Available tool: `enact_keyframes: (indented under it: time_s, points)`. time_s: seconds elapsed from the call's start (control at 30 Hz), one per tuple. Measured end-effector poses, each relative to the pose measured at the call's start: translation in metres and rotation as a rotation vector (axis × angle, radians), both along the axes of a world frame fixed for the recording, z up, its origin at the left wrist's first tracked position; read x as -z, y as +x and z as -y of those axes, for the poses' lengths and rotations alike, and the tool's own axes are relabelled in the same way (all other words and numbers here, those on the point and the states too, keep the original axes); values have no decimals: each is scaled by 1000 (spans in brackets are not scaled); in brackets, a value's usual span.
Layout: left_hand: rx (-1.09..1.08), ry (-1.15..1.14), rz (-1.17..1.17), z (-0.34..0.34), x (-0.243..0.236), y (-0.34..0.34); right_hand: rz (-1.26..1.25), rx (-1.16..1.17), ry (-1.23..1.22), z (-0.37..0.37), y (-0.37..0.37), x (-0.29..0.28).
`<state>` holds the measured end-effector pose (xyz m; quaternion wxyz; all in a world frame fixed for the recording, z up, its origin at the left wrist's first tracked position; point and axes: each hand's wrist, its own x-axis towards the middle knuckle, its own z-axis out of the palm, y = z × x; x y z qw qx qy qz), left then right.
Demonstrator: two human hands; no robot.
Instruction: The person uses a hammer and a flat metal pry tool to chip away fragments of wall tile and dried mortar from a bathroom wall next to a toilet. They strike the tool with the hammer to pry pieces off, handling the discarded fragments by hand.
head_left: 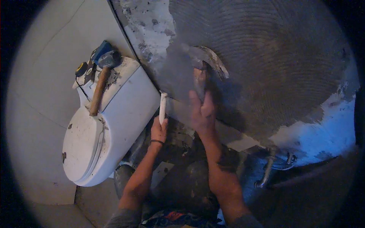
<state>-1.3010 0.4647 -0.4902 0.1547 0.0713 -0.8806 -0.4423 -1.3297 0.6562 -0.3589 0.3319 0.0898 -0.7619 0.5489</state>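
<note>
My left hand point(159, 130) is closed round a narrow whitish stick-like piece point(163, 108), whose kind I cannot make out, beside a white toilet point(133, 102). My right hand point(202, 112), blurred by motion, grips the lower end of a dirty handle on a mortar-smeared trowel point(209, 62). The trowel is against or just over a broad surface of grey adhesive point(273, 60), much of it combed in curved ridges; I cannot tell whether it touches. Bare whitish patches point(148, 26) show along that surface's edges.
On the toilet's tank lie a wooden-handled rubber mallet point(100, 87), a blue tool point(100, 49) and a yellow tape measure point(81, 69). Large pale tiles point(42, 83) line the left side. Metal pipe fittings point(268, 169) stick out at the lower right, below the coated surface.
</note>
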Motion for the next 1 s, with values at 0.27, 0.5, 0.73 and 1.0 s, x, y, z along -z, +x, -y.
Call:
enact_keyframes:
  time_s: [0.27, 0.5, 0.73, 1.0]
  points:
    - [-61, 88, -167, -6, -10, 0, -198, -145, 3, -7, -4, -9]
    - [195, 675, -28, 9, -117, -13, 148, -99, -66, -12, 25, -22]
    - [338, 419, 160, 52, -169, -16, 312, -63, 261, -3, 46, -82]
    - [435, 204, 278, 81, -195, -52, -100, -43, 709, 36, 15, -184]
